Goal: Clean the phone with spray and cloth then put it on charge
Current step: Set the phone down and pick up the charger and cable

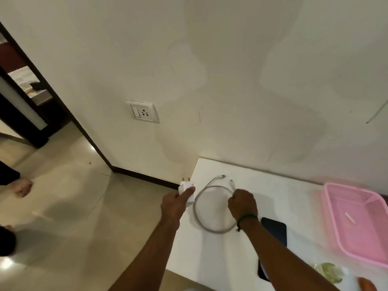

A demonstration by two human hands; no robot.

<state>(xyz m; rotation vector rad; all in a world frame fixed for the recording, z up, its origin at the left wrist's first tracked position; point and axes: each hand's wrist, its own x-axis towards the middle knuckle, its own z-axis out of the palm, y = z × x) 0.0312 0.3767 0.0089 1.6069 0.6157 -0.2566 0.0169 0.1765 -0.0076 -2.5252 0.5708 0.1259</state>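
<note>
- A dark, glossy phone [275, 229] lies flat near the front edge of the white counter [294, 190], partly under the right forearm.
- The right hand [242, 203] is curled tight on the pale, rubbery cable [214, 231], which lies in a ring.
- Just off the counter's left edge, the left hand [175, 203] pinches the white plastic charger [187, 189], pins pointing at the wall.
- The socket [143, 111] lies up and left of the pins, nearer the left hand.

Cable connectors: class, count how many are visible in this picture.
2. One connector is nearest the wall; the other connector is beside it, just beyond the right hand gripping the cable. Neither is hidden.
</note>
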